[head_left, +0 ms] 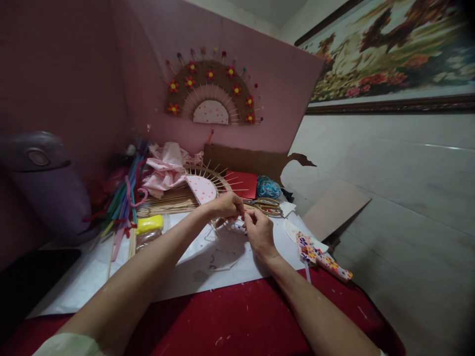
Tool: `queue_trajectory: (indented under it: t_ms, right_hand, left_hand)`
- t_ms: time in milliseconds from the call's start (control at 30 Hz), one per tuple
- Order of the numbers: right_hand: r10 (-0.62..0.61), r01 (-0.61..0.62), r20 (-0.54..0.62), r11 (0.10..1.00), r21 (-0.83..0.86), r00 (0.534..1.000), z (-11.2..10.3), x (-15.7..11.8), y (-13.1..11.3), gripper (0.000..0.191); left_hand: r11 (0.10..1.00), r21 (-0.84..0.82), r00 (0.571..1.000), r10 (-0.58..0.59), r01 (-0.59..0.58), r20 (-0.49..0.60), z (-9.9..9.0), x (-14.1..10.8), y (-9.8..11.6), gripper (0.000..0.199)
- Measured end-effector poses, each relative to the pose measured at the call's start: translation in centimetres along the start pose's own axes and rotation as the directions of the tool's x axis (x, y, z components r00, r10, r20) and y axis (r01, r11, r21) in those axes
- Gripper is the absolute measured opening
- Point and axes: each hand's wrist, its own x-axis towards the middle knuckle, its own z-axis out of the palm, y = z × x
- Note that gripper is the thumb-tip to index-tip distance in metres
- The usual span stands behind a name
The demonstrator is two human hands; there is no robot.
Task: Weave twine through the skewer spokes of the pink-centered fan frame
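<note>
Near the middle of the view, my left hand (230,205) and my right hand (259,232) nearly meet, the fingers of each pinched together. What they pinch is too small to make out. Just behind my left hand is a half-round fan-like piece with thin sticks spreading from a pink dotted half circle (201,189); my left hand hides its lower part. Gold-handled scissors (269,206) lie behind my right hand, close to a red square sheet (243,184) and a ball of blue yarn (268,188).
White paper (200,277) covers a red cloth (222,321). Colourful pipe cleaners (128,202), a yellow packet (149,224) and a purple container (48,188) stand left. A floral glue gun (322,259) lies right. A flowered half-round piece (210,74) is on the pink board behind.
</note>
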Motion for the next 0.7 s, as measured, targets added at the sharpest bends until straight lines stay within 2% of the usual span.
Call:
queue_trajectory:
  t_ms: [267,500,700]
  right_hand:
    - [-0.035,0.036,0.018,0.999,-0.026,0.999,-0.06,0.08,0.09,0.020]
    - [-0.036,0.035,-0.034,0.999,-0.042,0.999,0.06,-0.01,0.07,0.014]
    - [0.055,-0.051,-0.067,0.997,0.059,0.996,0.65,0.00,0.76,0.011]
  left_hand:
    - [0.994,0.105,1.000,0.008,-0.005,-0.028,0.31,-0.15,0.43,0.016]
    - [1.000,0.025,1.000,0.007,-0.007,0.010,0.33,-0.16,0.29,0.020]
    - [0.999,-0.021,0.999,0.036,-0.035,0.020,0.46,0.02,-0.03,0.015]
